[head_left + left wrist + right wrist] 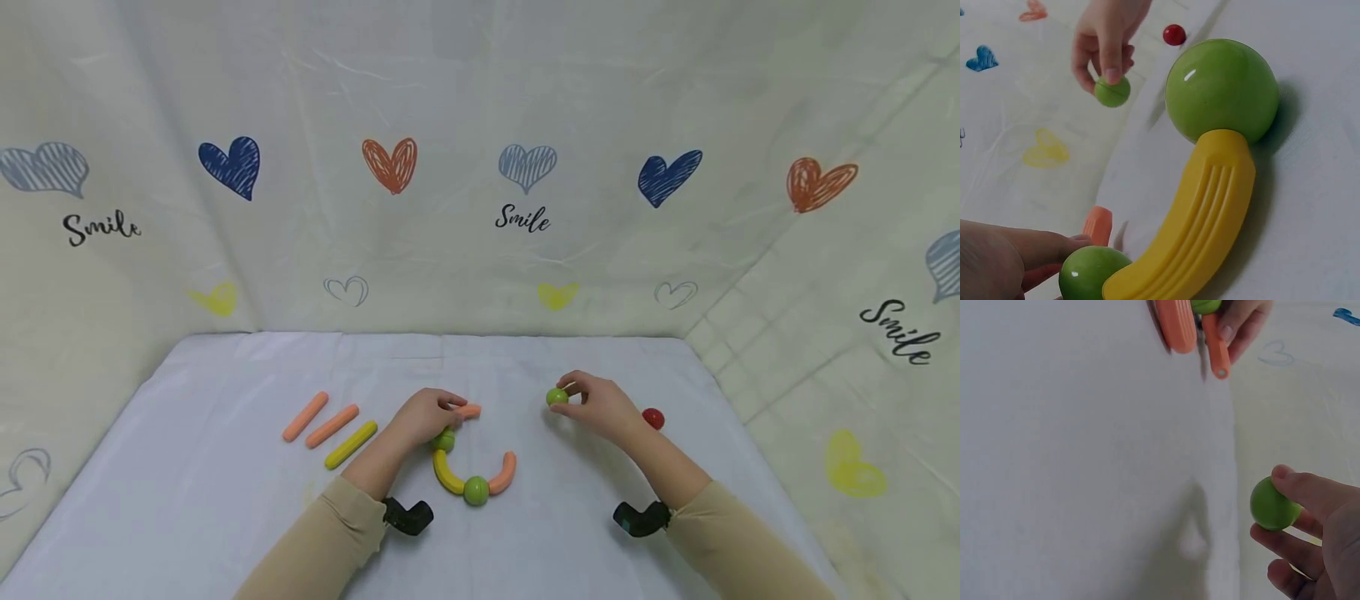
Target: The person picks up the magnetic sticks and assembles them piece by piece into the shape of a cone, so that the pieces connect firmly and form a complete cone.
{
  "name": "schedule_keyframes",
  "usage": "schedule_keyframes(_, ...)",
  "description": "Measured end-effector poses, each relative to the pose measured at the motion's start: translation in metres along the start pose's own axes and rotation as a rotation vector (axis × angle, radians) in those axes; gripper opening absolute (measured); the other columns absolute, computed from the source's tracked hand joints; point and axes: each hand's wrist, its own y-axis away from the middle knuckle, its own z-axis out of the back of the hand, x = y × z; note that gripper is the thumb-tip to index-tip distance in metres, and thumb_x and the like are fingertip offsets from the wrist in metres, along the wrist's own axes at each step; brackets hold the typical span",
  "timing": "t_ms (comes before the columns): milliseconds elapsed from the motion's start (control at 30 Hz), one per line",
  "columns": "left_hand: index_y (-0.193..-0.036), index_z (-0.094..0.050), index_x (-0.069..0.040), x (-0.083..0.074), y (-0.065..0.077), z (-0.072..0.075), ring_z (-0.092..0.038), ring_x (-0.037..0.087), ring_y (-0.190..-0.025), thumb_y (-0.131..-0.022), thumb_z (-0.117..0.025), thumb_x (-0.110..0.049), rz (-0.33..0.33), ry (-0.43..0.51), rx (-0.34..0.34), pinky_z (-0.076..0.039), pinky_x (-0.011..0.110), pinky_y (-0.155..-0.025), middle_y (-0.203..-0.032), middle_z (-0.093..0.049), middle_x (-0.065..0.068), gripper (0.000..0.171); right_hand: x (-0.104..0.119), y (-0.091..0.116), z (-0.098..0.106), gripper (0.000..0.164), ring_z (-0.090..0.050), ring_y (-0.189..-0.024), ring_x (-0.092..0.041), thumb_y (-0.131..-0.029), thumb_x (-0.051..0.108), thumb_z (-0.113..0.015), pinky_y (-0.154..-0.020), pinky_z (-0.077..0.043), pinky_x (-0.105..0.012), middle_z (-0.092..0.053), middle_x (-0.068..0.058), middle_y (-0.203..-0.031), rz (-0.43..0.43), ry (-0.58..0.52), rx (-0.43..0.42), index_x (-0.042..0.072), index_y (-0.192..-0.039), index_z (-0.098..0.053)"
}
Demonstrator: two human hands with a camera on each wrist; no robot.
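Observation:
My right hand (603, 406) pinches a glossy green ball (1272, 505) between thumb and fingers, held above the white cloth. The left hand (422, 417) grips a short orange rod (1216, 347), its tip sticking out past the fingers. Right at that hand is another green ball (1088, 274), joined to a curved, ribbed yellow piece (1210, 200). The yellow piece's other end meets a third green ball (476, 491), from which a curved orange piece (503, 472) goes on. Together they form an open curve on the table. Part of the gripped rod is hidden by the fingers.
Left of the left hand lie two straight orange rods (305, 417) and a yellow rod (351, 445). A red ball (653, 418) sits by the right forearm. The table (225, 492) has a white cloth, with a heart-patterned curtain (465, 275) behind it.

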Motion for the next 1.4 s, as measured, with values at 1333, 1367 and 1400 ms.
schedule_keyframes(1333, -0.119, -0.073, -0.017, 0.007, -0.002, 0.0, -0.057, 0.018, -0.078, -0.092, -0.069, -0.019, -0.02, 0.031, 0.003, -0.048, 0.029, -0.067, -0.107, -0.065, 0.005, 0.028, 0.054, -0.015, -0.075, 0.028, -0.051, -0.076, -0.016, -0.083, 0.029, -0.081, -0.066, -0.043, -0.033, -0.064, 0.009, -0.101, 0.122, -0.111, 0.074, 0.026, -0.106, -0.065)
schedule_keyframes(1367, -0.119, -0.073, -0.017, 0.006, -0.002, 0.0, -0.057, 0.018, -0.078, -0.092, -0.069, -0.019, -0.02, 0.031, 0.003, -0.048, 0.029, -0.067, -0.107, -0.065, 0.005, 0.027, 0.054, -0.016, -0.075, 0.028, -0.051, -0.076, -0.016, -0.084, 0.029, -0.081, -0.066, -0.043, -0.033, -0.064, 0.009, -0.102, 0.12, -0.111, 0.076, 0.026, -0.106, -0.065)
schedule_keyframes(1400, -0.118, -0.073, -0.017, 0.006, -0.002, 0.0, -0.057, 0.018, -0.079, -0.091, -0.069, -0.019, -0.017, 0.035, 0.003, -0.048, 0.029, -0.067, -0.107, -0.065, 0.005, 0.027, 0.054, -0.016, -0.075, 0.028, -0.051, -0.076, -0.016, -0.084, 0.029, -0.081, -0.066, -0.043, -0.033, -0.065, 0.009, -0.102, 0.119, -0.111, 0.077, 0.026, -0.106, -0.065)
